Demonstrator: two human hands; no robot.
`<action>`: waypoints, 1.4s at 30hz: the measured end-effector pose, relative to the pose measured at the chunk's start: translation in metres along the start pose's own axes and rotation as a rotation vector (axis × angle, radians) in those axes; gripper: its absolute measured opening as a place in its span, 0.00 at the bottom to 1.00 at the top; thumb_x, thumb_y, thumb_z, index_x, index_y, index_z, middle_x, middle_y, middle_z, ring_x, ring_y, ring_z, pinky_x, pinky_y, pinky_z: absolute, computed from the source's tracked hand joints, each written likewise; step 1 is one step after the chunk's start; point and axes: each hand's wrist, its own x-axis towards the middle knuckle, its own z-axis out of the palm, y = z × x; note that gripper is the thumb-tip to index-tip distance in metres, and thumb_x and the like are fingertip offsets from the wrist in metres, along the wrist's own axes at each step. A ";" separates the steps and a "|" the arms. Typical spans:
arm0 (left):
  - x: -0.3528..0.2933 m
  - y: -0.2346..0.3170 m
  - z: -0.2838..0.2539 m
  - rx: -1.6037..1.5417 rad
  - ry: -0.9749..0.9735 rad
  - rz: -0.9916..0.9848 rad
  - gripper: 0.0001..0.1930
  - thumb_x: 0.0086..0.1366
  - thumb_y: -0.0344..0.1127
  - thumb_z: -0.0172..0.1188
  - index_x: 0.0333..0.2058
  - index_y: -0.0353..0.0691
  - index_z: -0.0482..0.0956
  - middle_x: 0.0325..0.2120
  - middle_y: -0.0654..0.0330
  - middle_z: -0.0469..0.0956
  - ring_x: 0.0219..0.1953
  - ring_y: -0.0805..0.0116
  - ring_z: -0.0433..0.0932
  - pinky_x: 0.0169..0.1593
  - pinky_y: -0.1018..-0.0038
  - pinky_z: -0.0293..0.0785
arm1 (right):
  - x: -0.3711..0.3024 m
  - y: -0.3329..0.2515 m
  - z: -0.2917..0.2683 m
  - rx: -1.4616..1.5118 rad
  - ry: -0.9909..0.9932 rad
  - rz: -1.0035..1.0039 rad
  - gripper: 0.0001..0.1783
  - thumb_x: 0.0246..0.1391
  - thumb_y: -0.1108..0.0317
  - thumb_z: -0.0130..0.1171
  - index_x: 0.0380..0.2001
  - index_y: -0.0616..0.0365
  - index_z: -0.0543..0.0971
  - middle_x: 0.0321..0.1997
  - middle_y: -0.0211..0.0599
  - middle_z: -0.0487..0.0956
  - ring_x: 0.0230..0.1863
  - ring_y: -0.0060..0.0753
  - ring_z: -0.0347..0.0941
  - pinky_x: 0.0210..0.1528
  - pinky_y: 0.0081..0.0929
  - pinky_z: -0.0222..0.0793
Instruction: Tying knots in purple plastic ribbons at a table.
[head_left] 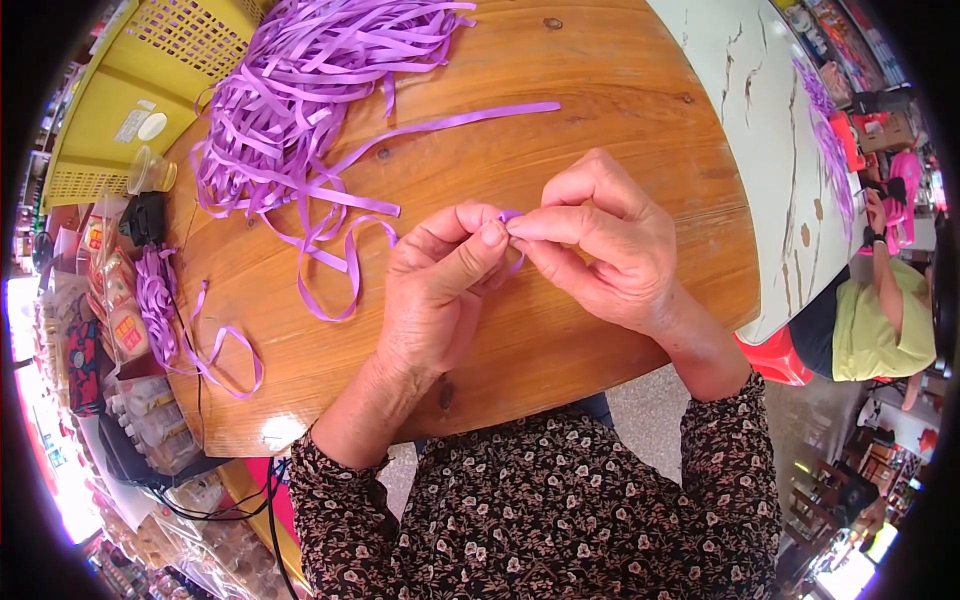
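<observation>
Both my hands meet over the middle of the wooden table point(620, 100), pinching a purple ribbon point(510, 214) between thumbs and fingertips. My left hand point(445, 265) is closed on it from the left, and my right hand point(605, 240) grips it from the right. Only a short loop of this ribbon shows at the fingertips; the rest is hidden by my hands. Left of my left hand, a loose purple strand point(352, 262) curls on the wood. Beyond it lies a large tangled pile of purple ribbons point(290, 110), with one strand stretching out to the right.
A yellow plastic crate point(120, 95) stands at the far left, with a clear plastic cup point(150, 170) beside it. A smaller purple bundle point(157, 300) lies by the left edge near packaged goods. At right, another person in a yellow-green shirt point(885, 325) works at a white marbled table point(770, 150).
</observation>
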 end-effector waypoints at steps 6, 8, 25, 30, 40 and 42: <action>-0.003 0.001 0.003 0.003 -0.003 -0.027 0.04 0.62 0.29 0.58 0.36 0.38 0.77 0.31 0.67 0.77 0.33 0.79 0.71 0.39 0.80 0.68 | -0.003 0.003 0.003 0.199 0.011 0.087 0.10 0.39 0.84 0.63 0.27 0.61 0.77 0.28 0.31 0.71 0.28 0.23 0.66 0.27 0.18 0.61; -0.003 0.003 0.007 0.041 -0.068 0.025 0.05 0.61 0.26 0.59 0.37 0.37 0.76 0.33 0.66 0.76 0.35 0.79 0.71 0.41 0.81 0.68 | -0.002 0.003 0.001 0.335 0.017 0.182 0.09 0.40 0.85 0.61 0.27 0.62 0.76 0.28 0.32 0.71 0.29 0.22 0.66 0.28 0.17 0.60; -0.005 0.008 0.003 0.192 -0.011 0.102 0.06 0.58 0.22 0.60 0.35 0.35 0.77 0.32 0.65 0.77 0.35 0.79 0.73 0.41 0.82 0.69 | 0.003 0.006 -0.010 0.290 -0.093 0.184 0.14 0.45 0.74 0.66 0.37 0.63 0.77 0.36 0.37 0.75 0.33 0.24 0.69 0.33 0.18 0.64; -0.005 0.007 0.003 0.207 -0.012 0.104 0.05 0.58 0.22 0.60 0.35 0.35 0.77 0.32 0.64 0.77 0.36 0.79 0.73 0.42 0.82 0.70 | 0.006 0.005 -0.008 -0.048 -0.083 -0.103 0.20 0.37 0.70 0.70 0.39 0.59 0.80 0.34 0.34 0.75 0.31 0.29 0.70 0.32 0.23 0.64; -0.002 0.023 -0.001 0.786 0.096 0.271 0.02 0.59 0.24 0.60 0.31 0.35 0.77 0.25 0.69 0.73 0.25 0.82 0.67 0.30 0.85 0.63 | 0.000 0.016 -0.007 -0.242 -0.126 -0.201 0.13 0.36 0.77 0.67 0.31 0.58 0.79 0.28 0.30 0.72 0.26 0.31 0.68 0.30 0.29 0.60; -0.001 0.026 0.001 0.845 0.100 0.307 0.01 0.58 0.23 0.59 0.31 0.35 0.77 0.24 0.70 0.72 0.24 0.82 0.67 0.30 0.85 0.62 | 0.002 0.014 -0.008 -0.248 -0.130 -0.191 0.13 0.37 0.77 0.67 0.30 0.57 0.78 0.28 0.30 0.73 0.26 0.31 0.68 0.30 0.28 0.61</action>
